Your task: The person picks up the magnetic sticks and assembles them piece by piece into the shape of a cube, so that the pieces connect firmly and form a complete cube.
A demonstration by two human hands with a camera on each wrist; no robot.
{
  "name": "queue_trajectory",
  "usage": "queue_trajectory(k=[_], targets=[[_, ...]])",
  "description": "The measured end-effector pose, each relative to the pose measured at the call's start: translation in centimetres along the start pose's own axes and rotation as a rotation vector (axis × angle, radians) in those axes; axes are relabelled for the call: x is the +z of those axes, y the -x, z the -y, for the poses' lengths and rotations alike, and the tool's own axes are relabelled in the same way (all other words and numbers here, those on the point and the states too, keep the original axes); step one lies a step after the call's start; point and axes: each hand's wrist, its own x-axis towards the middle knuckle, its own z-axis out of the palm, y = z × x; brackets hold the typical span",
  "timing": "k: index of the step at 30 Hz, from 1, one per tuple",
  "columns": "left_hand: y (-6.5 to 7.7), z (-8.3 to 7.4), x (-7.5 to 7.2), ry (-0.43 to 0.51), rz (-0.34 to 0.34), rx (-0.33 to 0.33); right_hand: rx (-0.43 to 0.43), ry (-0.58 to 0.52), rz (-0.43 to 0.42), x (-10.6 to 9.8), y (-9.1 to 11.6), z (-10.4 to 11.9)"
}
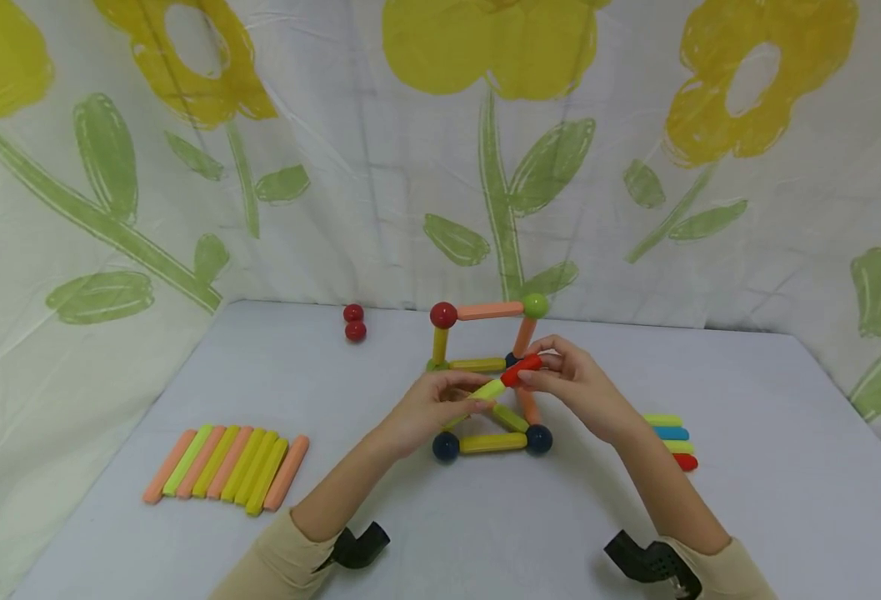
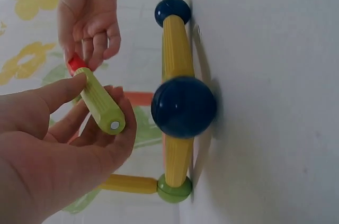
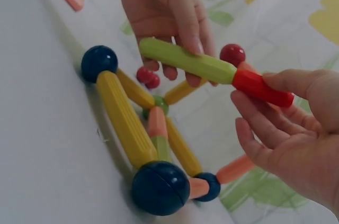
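My left hand (image 1: 425, 410) pinches a light green magnetic stick (image 3: 185, 63) between thumb and fingers. The right hand (image 1: 579, 390) grips a shorter red stick (image 3: 262, 87), whose end meets the green one's, so both lie in one line. They are held above and in front of a framework of sticks and balls on the table. Its base has yellow sticks (image 1: 493, 443), a salmon stick (image 1: 528, 407) and dark blue balls (image 3: 160, 188). At the back, uprights carry a red ball (image 1: 443, 315) and a green ball (image 1: 535, 306), joined by a salmon bar (image 1: 490, 311). The hands hide part of the framework.
Salmon, yellow and green sticks (image 1: 226, 463) lie in a row at the left. Two red balls (image 1: 354, 332) sit near the back edge. Short coloured sticks (image 1: 671, 433) lie partly behind the right forearm. A flowered cloth (image 1: 410, 167) hangs behind the table.
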Motion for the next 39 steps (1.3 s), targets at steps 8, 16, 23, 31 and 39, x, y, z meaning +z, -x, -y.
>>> queue_trajectory(k=[8, 16, 23, 31, 39], targets=[[-0.3, 0.9, -1.8, -0.238, -0.174, 0.033, -0.004, -0.079, -0.153, -0.1, 0.0, 0.2], [-0.8, 2.7, -3.6, -0.277, -0.385, 0.013, -0.017, -0.116, -0.271, 0.8, -0.7, -1.1], [-1.5, 3.7, -3.6, -0.186, -0.494, -0.073, -0.012, -0.083, -0.295, 2.3, -1.2, -2.4], [-2.4, 4.2, -3.7, -0.138, -0.378, -0.073, -0.033, -0.078, -0.302, 3.1, -1.7, -2.9], [-3.1, 4.4, -4.3, -0.135, -0.281, -0.043, -0.086, -0.018, -0.325, 2.9, -2.2, -2.5]])
